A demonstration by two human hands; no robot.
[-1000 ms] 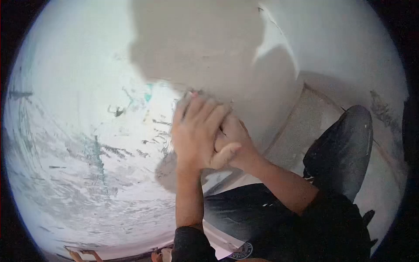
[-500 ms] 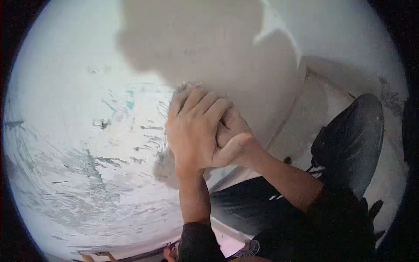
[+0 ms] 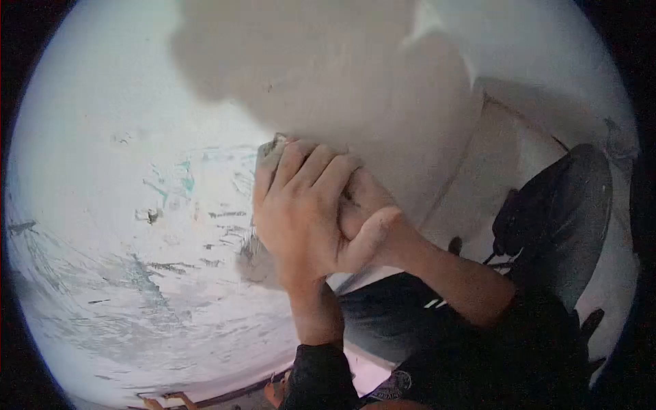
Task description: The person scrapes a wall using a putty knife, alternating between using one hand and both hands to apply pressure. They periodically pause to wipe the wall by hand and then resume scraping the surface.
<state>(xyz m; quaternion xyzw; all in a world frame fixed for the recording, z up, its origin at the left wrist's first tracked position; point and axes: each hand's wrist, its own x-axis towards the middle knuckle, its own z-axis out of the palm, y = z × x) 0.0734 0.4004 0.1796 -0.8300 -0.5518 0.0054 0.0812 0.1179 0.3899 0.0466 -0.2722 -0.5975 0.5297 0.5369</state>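
My left hand (image 3: 297,212) lies on top of my right hand (image 3: 365,198), both pressed against a pale, scuffed wall surface (image 3: 116,178). The left fingers bend over the right hand, and the left thumb crosses near the right wrist. Most of the right hand's fingers are hidden beneath. A flat grey piece (image 3: 268,146) pokes out past the left fingertips, pinned between hands and surface; its kind does not show. Dark scratches and a greenish patch (image 3: 186,176) mark the surface left of the hands.
A large shadow (image 3: 307,61) falls across the surface above the hands. At right a bent knee in dark trousers (image 3: 560,212) is beside a ledge (image 3: 471,171). Another person's hands (image 3: 167,400) show at the bottom left edge.
The view has turned slightly, so wall marks sit lower and further left. My hands stay stacked, with only a slight shift against the surface.
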